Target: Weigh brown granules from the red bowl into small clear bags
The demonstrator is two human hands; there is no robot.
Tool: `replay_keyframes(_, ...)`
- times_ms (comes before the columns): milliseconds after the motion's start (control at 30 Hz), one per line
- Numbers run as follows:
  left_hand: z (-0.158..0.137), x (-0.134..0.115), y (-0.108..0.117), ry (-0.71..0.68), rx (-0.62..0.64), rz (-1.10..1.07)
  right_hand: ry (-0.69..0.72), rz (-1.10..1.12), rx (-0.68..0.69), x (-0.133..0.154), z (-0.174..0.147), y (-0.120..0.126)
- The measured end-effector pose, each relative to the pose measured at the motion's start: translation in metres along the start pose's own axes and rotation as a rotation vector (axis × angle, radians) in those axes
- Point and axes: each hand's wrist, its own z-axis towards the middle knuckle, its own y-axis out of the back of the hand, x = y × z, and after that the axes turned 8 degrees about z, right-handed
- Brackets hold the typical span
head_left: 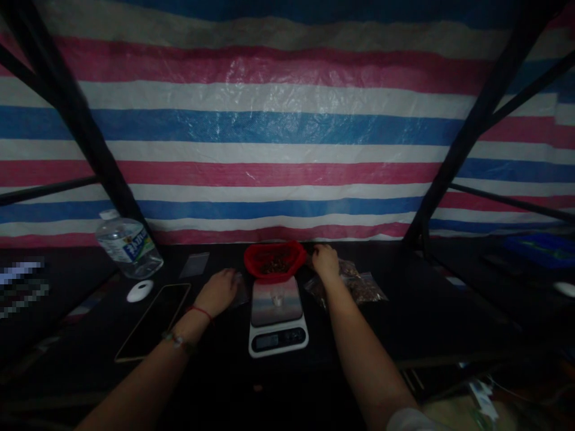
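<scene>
A white digital kitchen scale (pixel 278 338) stands in the middle of the black table, with a pale shiny spot on its plate that may be glare. Directly behind it is a red plastic basket (pixel 275 277) holding small dark brown pieces. To the scale's left, my left hand (pixel 220 291) has its fingers bent onto a clear plastic bag (pixel 241 291). My right hand (pixel 326 261) is right of the basket, fingers curled down at a zip bag partly hidden beneath them. Filled zip bags (pixel 366 288) of brown bits lie beside that hand.
On the left are a phone (pixel 153 323), a white computer mouse (pixel 140 291), a flat clear bag (pixel 194 265) and a large water bottle (pixel 128 244). Black metal posts (pixel 453 155) rise on both sides before a striped sheet (pixel 287 129). A blue tray (pixel 541 248) sits far right.
</scene>
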Motion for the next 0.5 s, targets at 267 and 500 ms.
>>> replay_keyframes(267, 0.001, 0.000, -0.020, -0.016, 0.272, 0.029, -0.056, -0.117, 0.272, -0.009, -0.005, -0.015)
replay_keyframes(500, 0.003, 0.026, -0.031, -0.185, 0.234, -0.014, -0.056, 0.005, 0.058, -0.013, -0.001, -0.010)
